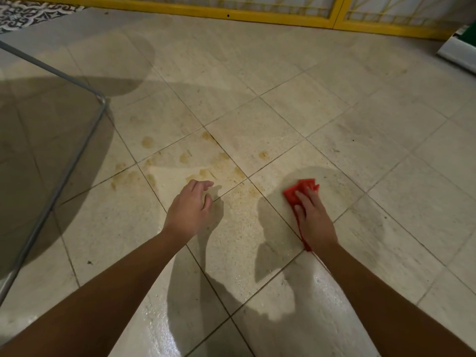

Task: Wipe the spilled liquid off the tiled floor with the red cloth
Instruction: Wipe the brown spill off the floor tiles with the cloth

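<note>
A crumpled red cloth (pixel 300 191) lies flat on the beige tiled floor (pixel 283 104), pinned under the fingers and palm of my right hand (pixel 313 217). Part of the cloth is hidden beneath that hand, and a strip shows at the wrist. Brownish spilled liquid (pixel 219 161) is spread in several blotches across the tiles to the left of the cloth and beyond my left hand. My left hand (pixel 190 207) hovers just above the floor, fingers loosely curled and apart, holding nothing. The tiles near me look wet and shiny.
A glass tabletop with a grey metal rim (pixel 77 148) overhangs the floor on the left. A yellow-framed barrier (pixel 231 12) runs along the far edge. A white and green object (pixel 461 47) sits at the far right. A patterned rug (pixel 28 12) lies at the far left.
</note>
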A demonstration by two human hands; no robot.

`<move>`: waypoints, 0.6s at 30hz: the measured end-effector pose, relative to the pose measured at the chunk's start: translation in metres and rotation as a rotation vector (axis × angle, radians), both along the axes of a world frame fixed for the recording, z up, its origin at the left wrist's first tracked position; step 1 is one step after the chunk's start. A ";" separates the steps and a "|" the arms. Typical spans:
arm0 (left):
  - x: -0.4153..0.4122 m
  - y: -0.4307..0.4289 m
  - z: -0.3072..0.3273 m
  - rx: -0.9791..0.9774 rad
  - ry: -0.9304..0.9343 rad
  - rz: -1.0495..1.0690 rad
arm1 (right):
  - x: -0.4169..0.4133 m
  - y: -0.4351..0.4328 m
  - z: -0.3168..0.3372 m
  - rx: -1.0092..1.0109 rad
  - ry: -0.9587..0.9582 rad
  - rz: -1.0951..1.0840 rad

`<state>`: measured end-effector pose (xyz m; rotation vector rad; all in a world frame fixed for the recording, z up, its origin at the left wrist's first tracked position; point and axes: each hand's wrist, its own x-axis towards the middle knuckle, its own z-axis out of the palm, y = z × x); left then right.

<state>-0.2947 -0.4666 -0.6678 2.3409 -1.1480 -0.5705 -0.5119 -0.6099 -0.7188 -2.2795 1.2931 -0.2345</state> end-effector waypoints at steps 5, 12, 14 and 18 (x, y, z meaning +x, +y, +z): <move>0.005 0.011 -0.004 0.029 -0.011 0.016 | 0.067 0.015 0.005 0.086 0.060 -0.075; 0.008 0.011 -0.001 0.001 0.005 0.047 | 0.062 0.076 0.008 -0.051 0.009 0.321; 0.006 0.013 0.002 -0.004 0.012 0.036 | 0.042 0.078 0.006 -0.058 0.040 0.396; 0.006 0.023 0.008 -0.025 0.004 0.008 | 0.009 0.063 0.004 -0.036 0.029 0.297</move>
